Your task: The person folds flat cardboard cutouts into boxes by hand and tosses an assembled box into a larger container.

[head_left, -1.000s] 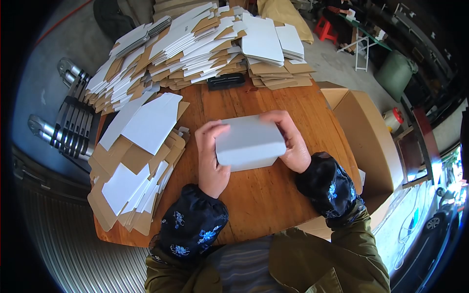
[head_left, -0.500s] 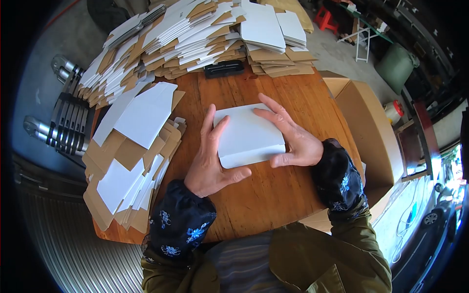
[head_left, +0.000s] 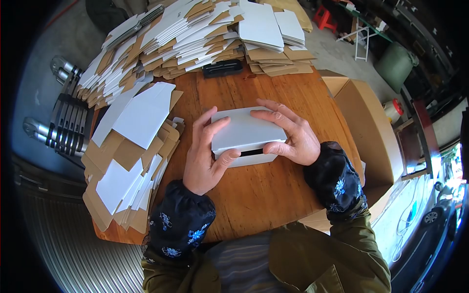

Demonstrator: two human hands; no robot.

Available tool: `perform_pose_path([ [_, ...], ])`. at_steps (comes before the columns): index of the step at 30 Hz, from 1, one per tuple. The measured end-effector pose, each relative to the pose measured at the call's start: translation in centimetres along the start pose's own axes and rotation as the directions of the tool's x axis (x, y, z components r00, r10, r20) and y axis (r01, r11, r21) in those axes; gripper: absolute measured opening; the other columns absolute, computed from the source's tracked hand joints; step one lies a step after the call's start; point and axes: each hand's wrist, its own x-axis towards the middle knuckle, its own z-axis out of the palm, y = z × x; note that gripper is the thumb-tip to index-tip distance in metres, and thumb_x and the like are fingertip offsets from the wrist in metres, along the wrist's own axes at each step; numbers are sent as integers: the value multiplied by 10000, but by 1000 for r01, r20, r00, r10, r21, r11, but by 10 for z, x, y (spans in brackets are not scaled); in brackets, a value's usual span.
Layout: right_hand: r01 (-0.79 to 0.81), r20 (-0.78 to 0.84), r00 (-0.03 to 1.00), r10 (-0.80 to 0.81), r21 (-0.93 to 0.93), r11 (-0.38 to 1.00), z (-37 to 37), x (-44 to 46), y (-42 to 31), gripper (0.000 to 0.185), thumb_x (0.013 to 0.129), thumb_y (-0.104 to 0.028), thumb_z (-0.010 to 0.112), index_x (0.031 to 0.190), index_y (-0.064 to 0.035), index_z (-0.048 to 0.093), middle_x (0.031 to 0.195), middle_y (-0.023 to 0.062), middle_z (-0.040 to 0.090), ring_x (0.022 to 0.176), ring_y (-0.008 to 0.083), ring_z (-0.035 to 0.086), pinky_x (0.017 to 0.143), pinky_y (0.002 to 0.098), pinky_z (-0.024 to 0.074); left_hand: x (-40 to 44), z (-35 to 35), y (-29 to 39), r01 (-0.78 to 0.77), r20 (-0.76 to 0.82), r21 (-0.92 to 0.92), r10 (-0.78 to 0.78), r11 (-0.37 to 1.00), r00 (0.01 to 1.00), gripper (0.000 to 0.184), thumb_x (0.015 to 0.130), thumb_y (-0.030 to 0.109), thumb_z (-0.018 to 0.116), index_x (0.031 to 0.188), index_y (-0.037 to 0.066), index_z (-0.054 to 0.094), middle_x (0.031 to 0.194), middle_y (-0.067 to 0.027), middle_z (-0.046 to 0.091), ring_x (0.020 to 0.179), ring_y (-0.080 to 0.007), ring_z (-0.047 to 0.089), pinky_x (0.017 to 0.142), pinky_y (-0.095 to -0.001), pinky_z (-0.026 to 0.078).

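A small white cardboard box sits on the wooden table in front of me. Its lid is slightly raised at the near edge, and a dark gap shows between lid and front wall. My left hand grips the left side, fingertips on the lid and thumb at the gap. On the right side, my right hand holds the box the same way, its thumb at the front corner. What lies inside is hidden, apart from the dark strip.
Flattened white and brown cartons lie at the left, with large stacks along the back. A black tray rests by them on the wooden table. An open brown carton stands beyond the right edge.
The lid's front edge has come up, opening a dark gap at the front of the box. Both thumbs have moved onto the front, the left one now touching it.
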Motion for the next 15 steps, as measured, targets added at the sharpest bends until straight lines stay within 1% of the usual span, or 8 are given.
perform_pose_path([
  [3,-23,-8,1000,23,21,1000,1,-1,-2,630,783,-520,740,1277,-149,616,1418,183,481,1112,372,624,784,388,581,0,1,0,-12,-14,-7,12,1000,1000,608,921,482,613,1339,69,456,1432,-227,345,1243,-393,488,981,-444,472],
  [6,-20,-2,1000,20,30,999,2,-1,-2,617,776,-506,753,1269,-157,626,1397,187,493,1091,363,630,792,385,577,0,2,0,-19,-17,-5,19,1000,1000,604,926,479,604,1344,69,455,1436,-229,342,1248,-393,482,989,-444,465],
  [9,42,-17,999,-41,57,997,4,-1,2,598,780,-475,769,1268,-158,629,1390,192,482,1101,354,619,817,384,566,-1,2,-2,-23,-13,-19,22,1000,1000,603,921,463,626,1345,69,455,1445,-234,328,1272,-392,454,1012,-446,442],
  [12,18,-3,1000,-18,135,991,6,-2,2,555,799,-425,779,1264,-158,634,1402,192,447,1154,354,577,871,395,544,-2,3,-2,-8,-4,-41,8,999,1000,603,911,433,658,1344,66,455,1456,-237,309,1297,-391,420,1034,-450,415],
  [15,49,1,999,-50,132,990,7,-1,3,510,822,-381,772,1260,-157,638,1415,184,417,1198,355,538,914,410,525,-2,3,-1,-4,2,-49,4,999,1000,602,904,407,679,1344,62,455,1467,-238,291,1308,-391,402,1040,-452,403],
])
